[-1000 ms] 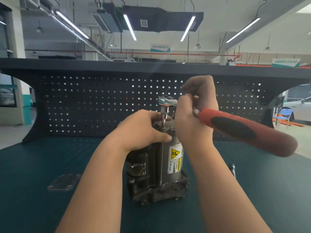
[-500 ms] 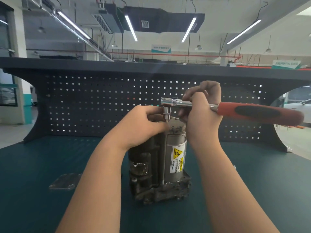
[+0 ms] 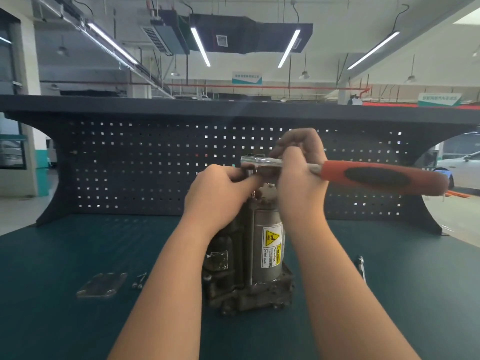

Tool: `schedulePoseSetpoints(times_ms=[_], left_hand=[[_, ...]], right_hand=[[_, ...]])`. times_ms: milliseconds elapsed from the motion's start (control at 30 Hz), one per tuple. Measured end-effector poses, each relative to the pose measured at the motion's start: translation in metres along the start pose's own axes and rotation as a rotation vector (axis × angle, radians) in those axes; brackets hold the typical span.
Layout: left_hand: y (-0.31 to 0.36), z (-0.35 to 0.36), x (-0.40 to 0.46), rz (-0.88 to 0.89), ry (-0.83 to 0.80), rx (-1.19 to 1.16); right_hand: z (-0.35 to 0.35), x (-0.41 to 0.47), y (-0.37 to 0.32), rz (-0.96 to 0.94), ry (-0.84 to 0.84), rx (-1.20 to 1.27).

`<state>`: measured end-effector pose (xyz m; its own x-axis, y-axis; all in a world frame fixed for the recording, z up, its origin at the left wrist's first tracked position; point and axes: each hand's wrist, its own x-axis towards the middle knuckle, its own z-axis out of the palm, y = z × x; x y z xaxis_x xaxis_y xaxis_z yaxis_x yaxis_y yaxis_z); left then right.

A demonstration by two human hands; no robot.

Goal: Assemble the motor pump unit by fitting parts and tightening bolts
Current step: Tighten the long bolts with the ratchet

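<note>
Lifted slightly, one ratchet [image 3: 337, 172] in right hand [image 3: 301, 175]; one pump [image 3: 259, 250], two bolts [image 3: 139, 280].

Pump unit [image 3: 259, 255] upright on bench [image 3: 65, 255]; plate [image 3: 101, 285], bolts [image 3: 139, 281] left; pegboard [image 3: 130, 165] behind.

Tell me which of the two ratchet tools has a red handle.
The ratchet in the right hand above the pump; the other tool lies bare metal on the mat.

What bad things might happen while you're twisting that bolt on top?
The right hand holds the ratchet near its head, not on the red grip, so it may slip off the bolt. The left hand sits under the head and could get pinched. The tall pump unit might tip.
</note>
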<state>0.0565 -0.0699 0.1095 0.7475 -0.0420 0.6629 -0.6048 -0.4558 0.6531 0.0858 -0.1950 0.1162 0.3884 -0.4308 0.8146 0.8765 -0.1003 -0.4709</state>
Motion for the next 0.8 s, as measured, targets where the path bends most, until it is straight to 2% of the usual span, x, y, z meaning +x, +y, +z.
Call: schedulePoseSetpoints(times_ms=[100,167,200,267,367,500,567,700,767,800], left_hand=[[-0.001,0.0,0.002,0.008,-0.031,0.009],[-0.002,0.0,0.002,0.013,-0.046,0.033],[-0.002,0.0,0.002,0.013,-0.042,0.041],[-0.003,0.001,0.002,0.011,-0.015,0.028],[-0.001,0.003,0.002,-0.001,0.017,0.016],[0.01,0.007,0.0,-0.049,0.015,0.032],[0.012,0.007,-0.002,-0.045,0.006,0.045],[0.007,0.005,0.0,-0.012,-0.022,-0.032],[0.002,0.001,0.002,0.0,-0.04,-0.072],[0.001,0.001,0.002,-0.006,-0.047,-0.078]], right_hand=[[-0.018,-0.001,-0.01,0.432,-0.084,0.11],[-0.02,0.0,-0.012,0.55,-0.078,0.188],[-0.017,-0.001,-0.015,0.506,-0.043,0.173],[-0.009,-0.005,-0.027,0.293,0.045,0.107],[0.004,-0.013,-0.041,0.083,0.069,0.077],[0.021,-0.031,-0.054,-0.109,0.048,-0.248],[0.022,-0.031,-0.054,-0.123,0.013,-0.303],[0.006,-0.013,-0.043,-0.041,-0.11,-0.196],[-0.011,-0.003,-0.032,0.072,-0.104,-0.117],[-0.019,0.0,-0.026,0.19,-0.104,-0.086]])
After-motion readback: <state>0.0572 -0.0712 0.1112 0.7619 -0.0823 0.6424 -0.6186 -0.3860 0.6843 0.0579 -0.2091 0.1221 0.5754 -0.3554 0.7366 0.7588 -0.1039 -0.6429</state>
